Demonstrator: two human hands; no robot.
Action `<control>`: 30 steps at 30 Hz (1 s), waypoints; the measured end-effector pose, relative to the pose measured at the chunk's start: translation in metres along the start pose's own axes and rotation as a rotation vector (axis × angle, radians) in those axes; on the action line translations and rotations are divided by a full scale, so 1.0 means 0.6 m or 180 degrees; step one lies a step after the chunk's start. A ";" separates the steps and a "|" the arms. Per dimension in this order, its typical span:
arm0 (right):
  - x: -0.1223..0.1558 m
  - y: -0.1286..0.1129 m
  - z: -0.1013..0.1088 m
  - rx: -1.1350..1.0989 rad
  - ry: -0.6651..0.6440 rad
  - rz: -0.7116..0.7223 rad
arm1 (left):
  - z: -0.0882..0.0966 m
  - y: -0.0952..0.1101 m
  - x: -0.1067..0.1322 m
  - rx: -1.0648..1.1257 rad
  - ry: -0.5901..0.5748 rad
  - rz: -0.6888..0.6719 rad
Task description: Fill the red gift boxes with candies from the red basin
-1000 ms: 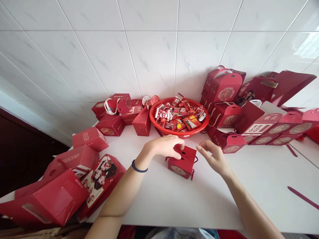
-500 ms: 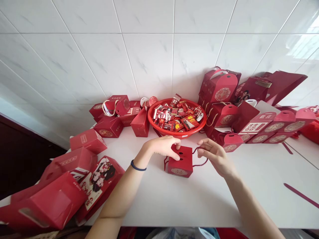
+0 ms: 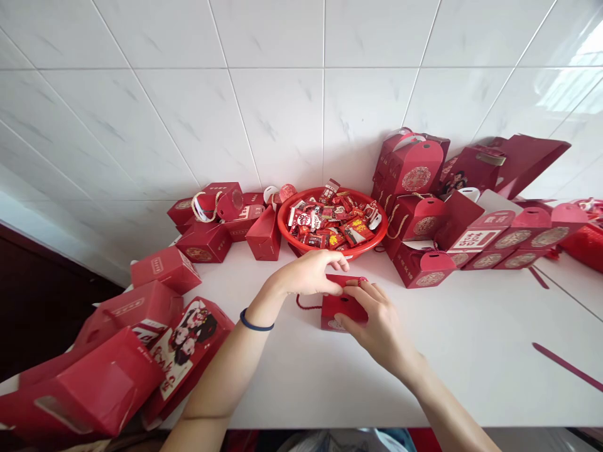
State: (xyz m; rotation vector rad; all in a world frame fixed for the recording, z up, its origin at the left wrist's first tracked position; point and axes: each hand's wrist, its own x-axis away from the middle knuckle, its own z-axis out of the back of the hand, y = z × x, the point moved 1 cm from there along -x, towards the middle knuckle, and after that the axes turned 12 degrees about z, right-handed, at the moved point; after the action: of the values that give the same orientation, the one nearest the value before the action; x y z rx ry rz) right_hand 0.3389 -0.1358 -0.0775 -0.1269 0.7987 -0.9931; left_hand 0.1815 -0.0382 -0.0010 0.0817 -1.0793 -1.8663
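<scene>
A small red gift box [image 3: 335, 310] with a gold round emblem on its front stands on the white table, partly covered by both hands. My left hand [image 3: 308, 274] grips it at the back left, thumb on the top and fingers bent over the far side. My right hand [image 3: 379, 314] is closed over its right side, thumb low at the front and fingers across the top. Their fingertips meet near the top holes. A dark red cord [image 3: 308, 307] loops out on the left. A small red bunch [image 3: 362, 280], perhaps cord, shows beside my right fingers.
Behind the box, a red basin [image 3: 377, 242] holds wrapped sweets. Red boxes [image 3: 205, 242] lie scattered along the left, and stacked boxes [image 3: 424, 270] stand at the right by the tiled wall. A dark red strip [image 3: 568, 366] lies on the table [image 3: 471, 358].
My right hand has moved left from the cord loop beside the box onto its top and side. The right loop no longer shows; the left loop sticks out further.
</scene>
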 end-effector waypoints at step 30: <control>0.046 0.040 0.075 0.0247 0.2186 -0.0321 | -0.060 0.053 0.043 0.0446 0.0223 -0.1866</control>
State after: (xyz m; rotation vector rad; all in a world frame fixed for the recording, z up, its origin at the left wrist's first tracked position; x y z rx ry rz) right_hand 0.3933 -0.1553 -0.0713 0.2597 1.3852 -1.1764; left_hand 0.2061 -0.0858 0.0091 0.5953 -1.2221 -2.2738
